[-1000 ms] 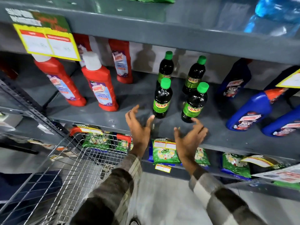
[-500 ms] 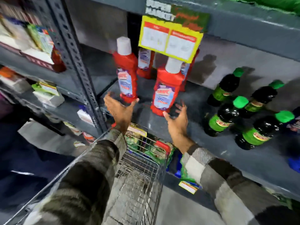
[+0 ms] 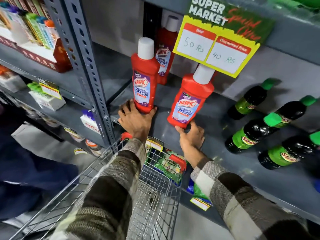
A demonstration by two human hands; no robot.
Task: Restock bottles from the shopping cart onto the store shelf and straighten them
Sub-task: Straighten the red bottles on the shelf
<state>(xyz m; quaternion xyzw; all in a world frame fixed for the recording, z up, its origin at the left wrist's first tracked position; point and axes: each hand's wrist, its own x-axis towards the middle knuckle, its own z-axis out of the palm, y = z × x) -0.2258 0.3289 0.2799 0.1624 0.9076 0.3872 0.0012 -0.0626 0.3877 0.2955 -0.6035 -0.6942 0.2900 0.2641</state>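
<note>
Left hand (image 3: pixel 134 118) is wrapped round the base of the left red cleaner bottle (image 3: pixel 142 78), fingers (image 3: pixel 124 108) curled on its left side and thumb on the right: a closed grip low down, probably to slide or twist it without tipping. That bottle stands upright near the shelf (image 3: pixel 216 149) front edge, label out. Another red bottle (image 3: pixel 164 54) stands behind it. Right hand (image 3: pixel 191 135) has fingertips under the base of the right red bottle (image 3: pixel 189 101), partly open, touching rather than clamping (looks like a nudge to square it). Dark green-capped bottles (image 3: pixel 251 135) stand further right, clear of both hands. Cart (image 3: pixel 152 196) sits below; no bottles visible in it, so judging this as straightening.
</note>
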